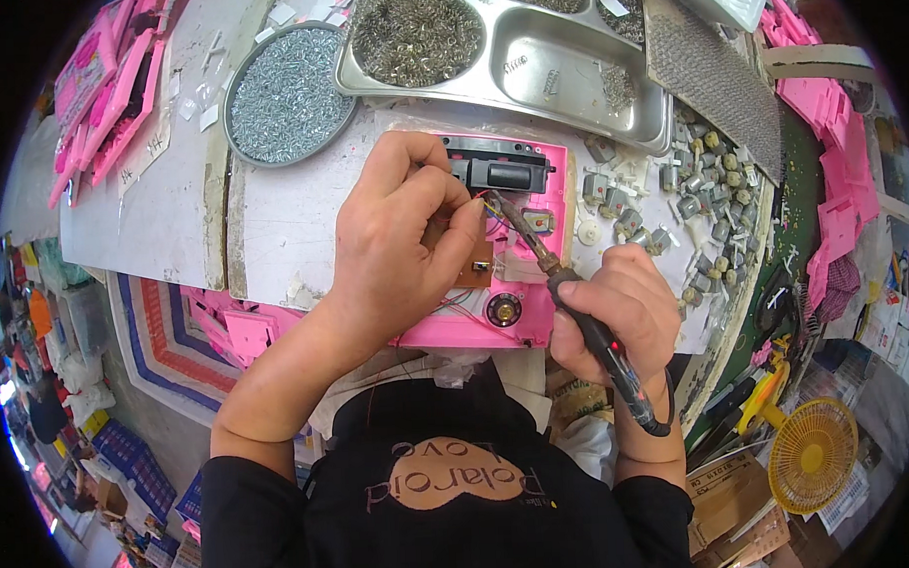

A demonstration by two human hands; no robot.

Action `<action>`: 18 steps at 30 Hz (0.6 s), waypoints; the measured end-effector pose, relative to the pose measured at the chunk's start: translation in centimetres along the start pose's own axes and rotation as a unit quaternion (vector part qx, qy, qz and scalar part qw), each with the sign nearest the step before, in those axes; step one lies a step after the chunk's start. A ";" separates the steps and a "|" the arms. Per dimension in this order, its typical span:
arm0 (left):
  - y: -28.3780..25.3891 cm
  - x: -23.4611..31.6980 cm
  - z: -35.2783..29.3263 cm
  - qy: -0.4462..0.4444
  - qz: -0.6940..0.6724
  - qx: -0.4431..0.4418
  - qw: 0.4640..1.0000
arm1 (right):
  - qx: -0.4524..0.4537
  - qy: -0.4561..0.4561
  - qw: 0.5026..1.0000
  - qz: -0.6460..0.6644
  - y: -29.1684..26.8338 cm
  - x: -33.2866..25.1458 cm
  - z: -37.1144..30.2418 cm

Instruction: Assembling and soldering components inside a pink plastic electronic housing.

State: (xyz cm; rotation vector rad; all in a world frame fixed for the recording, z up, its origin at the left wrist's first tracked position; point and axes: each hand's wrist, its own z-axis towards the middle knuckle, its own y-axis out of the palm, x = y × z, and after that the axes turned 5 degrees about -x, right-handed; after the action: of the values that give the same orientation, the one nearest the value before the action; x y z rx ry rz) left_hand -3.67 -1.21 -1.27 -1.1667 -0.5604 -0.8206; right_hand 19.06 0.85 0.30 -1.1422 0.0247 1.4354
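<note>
The right hand [621, 313] wraps its grip around a soldering iron [613, 364], its tip beside thin wires [492, 212] pinched by the left hand [398, 231]. Both work over an open pink casing [441, 332] on the desk [282, 225], small motors [628, 223] to its right, a metal tray [577, 61] beyond its far side.
</note>
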 end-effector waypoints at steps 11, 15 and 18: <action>0.1 -0.1 0.0 0.012 0.004 0.007 1.000 | -0.031 -0.021 0.999 -0.037 -0.5 0.5 -0.2; 0.1 0.0 0.0 0.001 0.000 0.004 1.000 | -0.020 -0.012 1.000 -0.012 -1.0 0.5 -0.2; 0.2 0.1 -0.1 -0.007 -0.003 0.007 1.000 | -0.019 0.006 1.000 0.004 -1.5 0.4 0.0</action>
State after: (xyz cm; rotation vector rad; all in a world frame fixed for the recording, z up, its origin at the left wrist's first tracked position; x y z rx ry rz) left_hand -3.49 -1.30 -1.31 -1.1588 -0.5805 -0.8121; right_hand 20.28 1.59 0.93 -1.1834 0.0103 1.4425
